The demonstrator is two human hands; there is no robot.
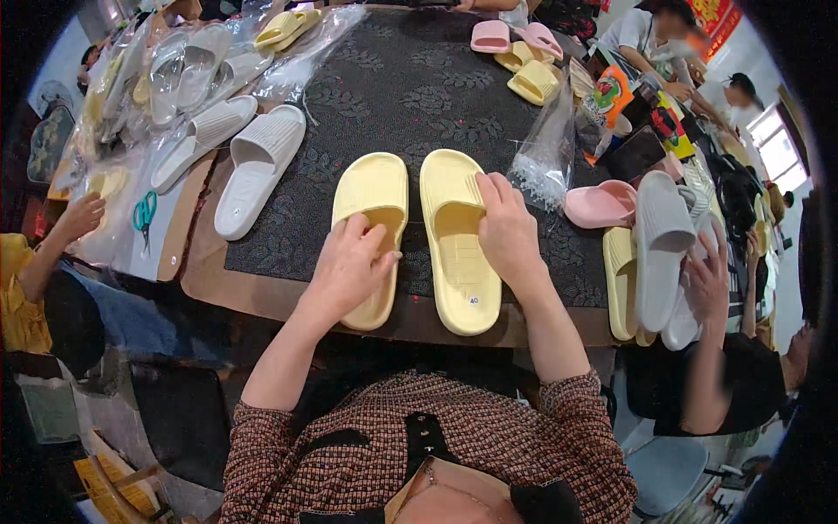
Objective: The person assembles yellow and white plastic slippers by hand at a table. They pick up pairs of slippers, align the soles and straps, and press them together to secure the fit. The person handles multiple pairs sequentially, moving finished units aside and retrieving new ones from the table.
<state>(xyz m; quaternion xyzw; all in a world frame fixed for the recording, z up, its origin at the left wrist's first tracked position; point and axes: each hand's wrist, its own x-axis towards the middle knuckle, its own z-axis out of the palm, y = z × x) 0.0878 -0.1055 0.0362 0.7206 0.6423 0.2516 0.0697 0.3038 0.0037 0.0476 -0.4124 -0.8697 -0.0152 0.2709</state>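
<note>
Two pale yellow slide slippers lie side by side in front of me on a dark, leaf-patterned table cover [397, 79], toes pointing away. On the left slipper [373, 182], my left hand [346, 266] has its fingers curled over the strap's edge at the foot opening, covering part of the sole. My right hand [509, 229] grips the outer side of the right slipper [467, 284] where the strap meets the sole; its thumb is mostly hidden. A small white size sticker [474, 300] sits on that slipper's heel.
Grey slippers [260, 170] and bagged pairs [188, 74] crowd the left, near green-handled scissors [145, 214]. A clear plastic bag [546, 162], a pink slipper [601, 204] and a grey slipper [662, 249] lie right. Yellow slippers [532, 80] sit farther back. Other people work on both sides.
</note>
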